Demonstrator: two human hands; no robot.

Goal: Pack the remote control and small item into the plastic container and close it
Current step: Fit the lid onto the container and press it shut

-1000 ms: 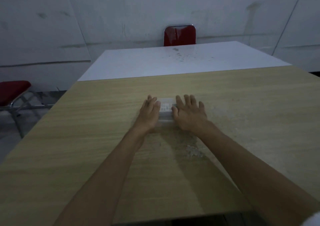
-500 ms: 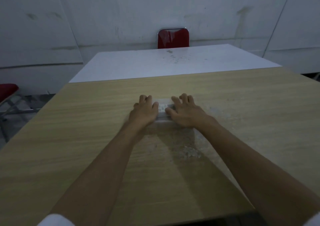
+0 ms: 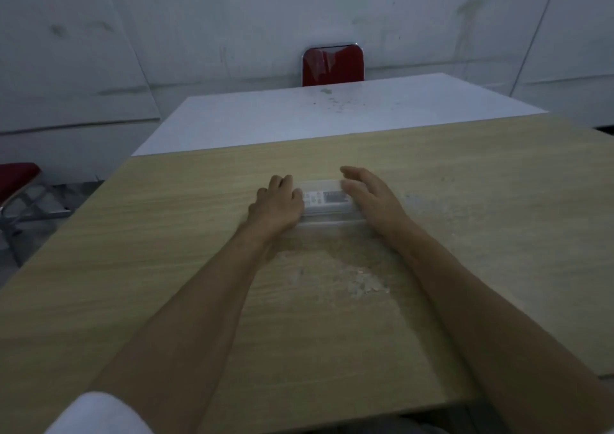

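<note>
A clear plastic container (image 3: pixel 332 218) lies flat on the wooden table (image 3: pixel 166 251), its lid on top. Through the lid I see a white remote control (image 3: pixel 327 198) with a dark display and small buttons. The small item does not show. My left hand (image 3: pixel 277 206) rests on the container's left end with its fingers curled over it. My right hand (image 3: pixel 368 198) is at the right end, fingers spread and lifted slightly off the lid, the palm edge close to the container's side.
A white table (image 3: pixel 332 111) butts against the far edge of the wooden one. A red chair (image 3: pixel 333 65) stands behind it at the wall, and another red chair (image 3: pixel 15 181) is at the far left. Pale scuffed patches (image 3: pixel 365 284) mark the wood near me.
My right hand has slid off the lid toward the right end and lifted its fingers, uncovering the remote under the lid. The left hand stays on the left end.
</note>
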